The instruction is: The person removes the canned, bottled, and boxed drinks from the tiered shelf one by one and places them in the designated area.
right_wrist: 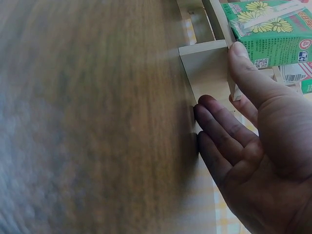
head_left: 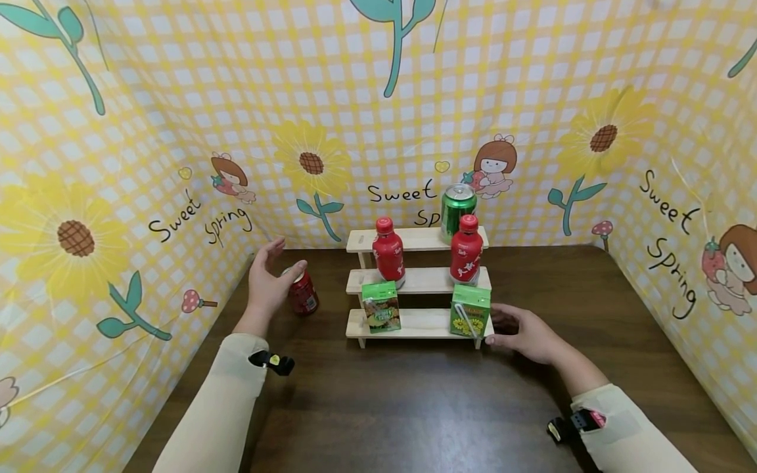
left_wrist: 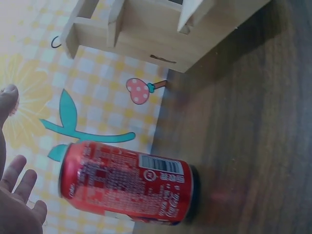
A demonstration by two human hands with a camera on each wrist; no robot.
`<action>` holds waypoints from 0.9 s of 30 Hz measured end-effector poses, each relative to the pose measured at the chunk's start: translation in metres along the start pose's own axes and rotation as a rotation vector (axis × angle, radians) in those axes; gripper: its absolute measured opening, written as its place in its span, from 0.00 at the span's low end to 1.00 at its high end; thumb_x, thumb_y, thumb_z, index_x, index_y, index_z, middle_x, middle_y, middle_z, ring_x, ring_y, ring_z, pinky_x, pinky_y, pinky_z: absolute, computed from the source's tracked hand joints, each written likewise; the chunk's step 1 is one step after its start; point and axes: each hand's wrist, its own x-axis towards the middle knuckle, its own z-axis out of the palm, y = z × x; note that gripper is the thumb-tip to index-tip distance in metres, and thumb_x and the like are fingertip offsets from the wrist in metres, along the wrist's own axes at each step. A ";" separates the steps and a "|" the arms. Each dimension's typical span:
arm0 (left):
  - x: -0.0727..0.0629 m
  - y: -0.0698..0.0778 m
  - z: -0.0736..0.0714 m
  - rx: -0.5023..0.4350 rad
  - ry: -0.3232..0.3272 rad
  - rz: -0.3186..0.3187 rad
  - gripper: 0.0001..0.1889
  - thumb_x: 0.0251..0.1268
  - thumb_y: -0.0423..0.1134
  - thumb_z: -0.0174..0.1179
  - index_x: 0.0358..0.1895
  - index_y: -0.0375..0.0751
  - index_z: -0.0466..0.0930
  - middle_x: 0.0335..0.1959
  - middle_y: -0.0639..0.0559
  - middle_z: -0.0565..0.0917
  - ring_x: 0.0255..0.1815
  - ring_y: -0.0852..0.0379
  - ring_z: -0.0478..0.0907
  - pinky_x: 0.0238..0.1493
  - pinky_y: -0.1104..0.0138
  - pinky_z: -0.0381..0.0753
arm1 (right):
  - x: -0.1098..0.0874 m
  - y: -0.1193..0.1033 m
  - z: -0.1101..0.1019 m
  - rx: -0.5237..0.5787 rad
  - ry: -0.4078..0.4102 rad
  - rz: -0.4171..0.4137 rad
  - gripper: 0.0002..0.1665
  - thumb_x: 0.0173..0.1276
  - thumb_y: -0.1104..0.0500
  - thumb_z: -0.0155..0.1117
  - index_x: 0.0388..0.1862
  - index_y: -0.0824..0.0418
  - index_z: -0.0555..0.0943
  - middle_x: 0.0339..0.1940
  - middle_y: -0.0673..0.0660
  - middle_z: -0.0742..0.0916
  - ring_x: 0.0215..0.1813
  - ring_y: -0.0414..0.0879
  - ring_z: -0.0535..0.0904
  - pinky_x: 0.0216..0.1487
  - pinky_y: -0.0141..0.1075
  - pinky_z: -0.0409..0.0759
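At the left of the wooden table, my left hand (head_left: 267,281) is beside a red soda can (head_left: 303,293), fingers spread and thumb above its top. In the left wrist view the can (left_wrist: 127,183) stands apart from the visible fingers (left_wrist: 30,184). My right hand (head_left: 530,334) is at the right end of the lowest step of a three-step wooden shelf (head_left: 422,323). Its thumb lies at the step's corner, near a green drink carton with a straw (head_left: 470,313); the right wrist view shows the other fingers (right_wrist: 222,131) loosely bent below.
A second green carton (head_left: 381,307) stands on the lowest step's left. Two red bottles, left (head_left: 388,253) and right (head_left: 466,251), occupy the middle step. A green can (head_left: 458,209) is on the top step's right. Yellow checked cloth (head_left: 378,131) surrounds the table's back and sides.
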 end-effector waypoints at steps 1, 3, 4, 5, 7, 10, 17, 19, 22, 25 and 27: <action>0.000 0.003 0.000 0.003 0.002 0.001 0.38 0.63 0.46 0.77 0.74 0.44 0.71 0.72 0.46 0.75 0.76 0.50 0.67 0.74 0.49 0.66 | 0.000 0.000 0.000 0.001 0.000 -0.002 0.45 0.66 0.48 0.79 0.75 0.67 0.72 0.58 0.60 0.87 0.62 0.58 0.82 0.61 0.55 0.79; 0.001 0.007 0.001 0.009 0.003 0.004 0.38 0.64 0.47 0.77 0.74 0.43 0.71 0.72 0.46 0.75 0.76 0.51 0.67 0.73 0.51 0.68 | 0.000 0.000 0.000 0.003 0.000 -0.004 0.45 0.66 0.48 0.79 0.74 0.67 0.72 0.58 0.60 0.87 0.61 0.57 0.82 0.61 0.55 0.79; 0.002 0.010 0.001 0.009 0.000 0.005 0.38 0.64 0.47 0.77 0.74 0.43 0.71 0.72 0.46 0.74 0.76 0.51 0.66 0.73 0.51 0.67 | 0.000 0.000 0.001 0.005 0.000 -0.004 0.46 0.66 0.47 0.79 0.74 0.67 0.72 0.58 0.60 0.87 0.61 0.57 0.82 0.61 0.55 0.79; 0.003 0.012 0.002 0.006 -0.003 0.009 0.38 0.64 0.47 0.76 0.75 0.43 0.70 0.72 0.46 0.74 0.76 0.51 0.66 0.74 0.51 0.67 | 0.000 0.000 0.000 0.008 0.001 -0.002 0.46 0.66 0.48 0.79 0.74 0.67 0.72 0.58 0.60 0.87 0.61 0.57 0.82 0.61 0.55 0.79; 0.004 0.016 0.002 -0.007 -0.006 0.025 0.38 0.65 0.46 0.76 0.75 0.43 0.69 0.72 0.47 0.74 0.76 0.51 0.66 0.76 0.52 0.62 | 0.000 0.000 0.000 0.010 0.002 -0.003 0.46 0.66 0.48 0.80 0.74 0.67 0.72 0.58 0.61 0.87 0.61 0.58 0.82 0.61 0.55 0.79; 0.007 0.022 0.004 -0.033 -0.014 0.040 0.37 0.66 0.43 0.75 0.76 0.43 0.68 0.73 0.47 0.73 0.77 0.50 0.66 0.79 0.52 0.58 | 0.000 0.001 -0.001 0.005 0.007 -0.003 0.45 0.66 0.48 0.80 0.74 0.67 0.72 0.58 0.61 0.87 0.62 0.58 0.82 0.61 0.55 0.79; 0.006 0.058 0.007 -0.070 -0.046 0.059 0.36 0.68 0.34 0.72 0.76 0.35 0.67 0.74 0.39 0.70 0.78 0.42 0.64 0.79 0.47 0.55 | 0.001 0.000 -0.001 -0.002 0.004 -0.001 0.45 0.66 0.47 0.79 0.75 0.66 0.72 0.59 0.61 0.86 0.62 0.58 0.82 0.62 0.56 0.79; 0.005 0.070 0.008 -0.073 -0.051 0.065 0.35 0.68 0.32 0.71 0.75 0.33 0.67 0.74 0.37 0.70 0.77 0.40 0.64 0.79 0.47 0.56 | 0.001 0.000 -0.001 -0.002 0.001 -0.001 0.45 0.66 0.47 0.79 0.75 0.66 0.72 0.59 0.61 0.86 0.62 0.58 0.82 0.62 0.56 0.79; 0.005 0.082 0.011 -0.085 -0.054 0.088 0.32 0.69 0.30 0.70 0.73 0.31 0.68 0.74 0.35 0.70 0.77 0.38 0.65 0.79 0.47 0.57 | 0.001 0.000 0.000 0.001 -0.001 -0.002 0.45 0.66 0.47 0.79 0.75 0.66 0.72 0.59 0.61 0.86 0.62 0.58 0.82 0.62 0.56 0.79; 0.006 0.088 0.014 -0.104 -0.058 0.117 0.31 0.69 0.29 0.69 0.72 0.28 0.69 0.73 0.34 0.70 0.76 0.36 0.65 0.78 0.44 0.57 | 0.001 0.000 0.000 0.004 -0.002 -0.003 0.45 0.66 0.47 0.79 0.75 0.66 0.72 0.59 0.61 0.86 0.62 0.58 0.82 0.62 0.56 0.79; 0.007 0.091 0.015 -0.120 -0.063 0.135 0.31 0.69 0.28 0.69 0.72 0.27 0.69 0.73 0.32 0.70 0.75 0.35 0.65 0.78 0.42 0.56 | 0.001 0.000 0.000 0.006 -0.002 0.000 0.45 0.66 0.47 0.79 0.75 0.66 0.72 0.59 0.61 0.86 0.63 0.58 0.81 0.62 0.56 0.79</action>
